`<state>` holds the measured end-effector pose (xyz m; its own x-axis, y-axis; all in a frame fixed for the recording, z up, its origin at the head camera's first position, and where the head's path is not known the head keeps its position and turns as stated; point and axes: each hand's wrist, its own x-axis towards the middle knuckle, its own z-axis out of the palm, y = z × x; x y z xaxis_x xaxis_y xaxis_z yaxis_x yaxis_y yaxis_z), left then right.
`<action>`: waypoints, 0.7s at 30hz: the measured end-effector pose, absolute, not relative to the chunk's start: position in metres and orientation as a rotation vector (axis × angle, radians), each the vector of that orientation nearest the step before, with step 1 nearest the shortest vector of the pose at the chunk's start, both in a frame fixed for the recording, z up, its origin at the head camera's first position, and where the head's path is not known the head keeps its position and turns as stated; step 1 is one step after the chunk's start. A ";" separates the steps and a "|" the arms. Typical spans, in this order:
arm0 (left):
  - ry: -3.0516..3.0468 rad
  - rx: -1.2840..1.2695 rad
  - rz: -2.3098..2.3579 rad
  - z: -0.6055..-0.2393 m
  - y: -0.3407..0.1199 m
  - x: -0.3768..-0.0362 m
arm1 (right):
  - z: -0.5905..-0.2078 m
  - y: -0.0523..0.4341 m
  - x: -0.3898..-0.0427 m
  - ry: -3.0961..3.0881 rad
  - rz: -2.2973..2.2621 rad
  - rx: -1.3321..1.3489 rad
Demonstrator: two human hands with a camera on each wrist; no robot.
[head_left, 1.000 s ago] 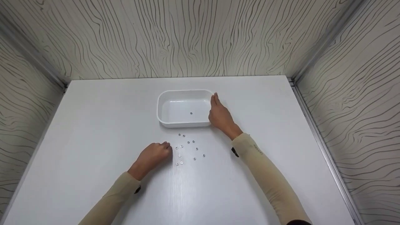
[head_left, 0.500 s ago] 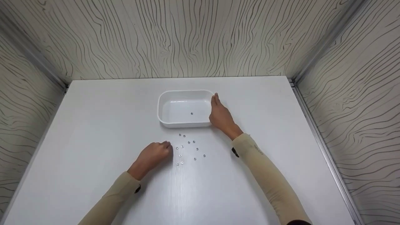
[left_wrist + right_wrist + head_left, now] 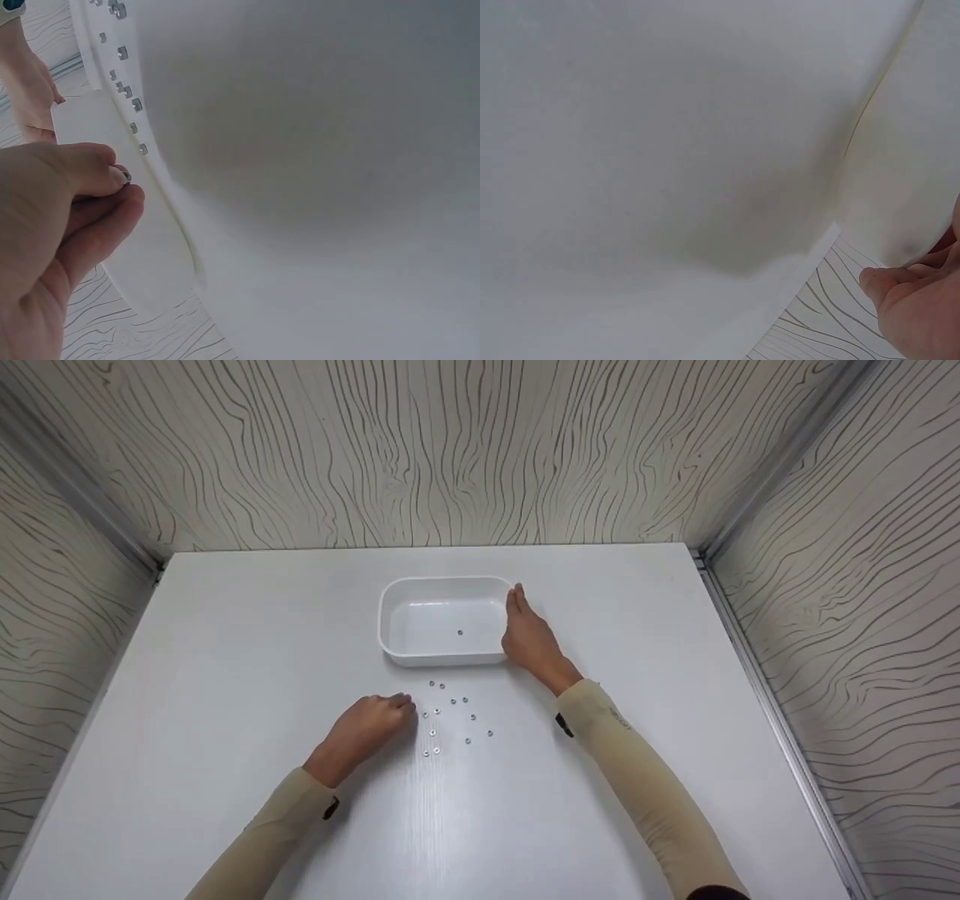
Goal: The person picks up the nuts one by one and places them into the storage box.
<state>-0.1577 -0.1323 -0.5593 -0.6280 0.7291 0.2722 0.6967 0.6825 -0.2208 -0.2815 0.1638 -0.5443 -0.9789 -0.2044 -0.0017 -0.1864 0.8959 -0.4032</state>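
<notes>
Left hand has edged toward the loose nuts below the tray, pinching one; right hand, fingers straight, steadies the tray's side.

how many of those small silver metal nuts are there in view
13 small silver nuts countable: 1 inside the white plastic tray, 12 scattered on the white table just in front of it. The left hand seems to pinch one more and may hide others.
</notes>
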 end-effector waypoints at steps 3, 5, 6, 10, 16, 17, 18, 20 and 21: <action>-2.595 -1.121 0.078 -0.557 -0.131 -0.158 | -0.545 0.164 -0.282 3.024 -0.627 -0.326; -2.629 -1.124 0.018 -0.556 -0.129 -0.158 | -0.545 0.165 -0.281 3.030 -0.628 -0.335; -2.646 -1.124 -0.018 -0.556 -0.129 -0.159 | -0.545 0.165 -0.281 3.033 -0.629 -0.337; -2.684 -1.124 -0.151 -0.554 -0.125 -0.163 | -0.544 0.165 -0.281 3.041 -0.630 -0.344; -2.723 -1.070 -0.331 -0.551 -0.120 -0.167 | -0.546 0.164 -0.282 3.042 -0.599 -0.324; -2.734 -1.056 -0.374 -0.551 -0.119 -0.168 | -0.546 0.164 -0.283 3.042 -0.600 -0.322; -2.748 -1.037 -0.424 -0.550 -0.119 -0.168 | -0.546 0.163 -0.283 3.042 -0.604 -0.321; -2.766 -1.001 -0.546 -0.548 -0.117 -0.169 | -0.546 0.163 -0.283 3.043 -0.605 -0.322; -2.768 -0.984 -0.610 -0.547 -0.117 -0.170 | -0.546 0.163 -0.283 3.045 -0.606 -0.324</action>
<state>-0.1699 -0.1167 -0.5475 -0.7762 0.5733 0.2623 0.6304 0.7039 0.3273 -0.2826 0.1634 -0.5462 -0.9782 -0.2066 0.0206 -0.1987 0.9030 -0.3810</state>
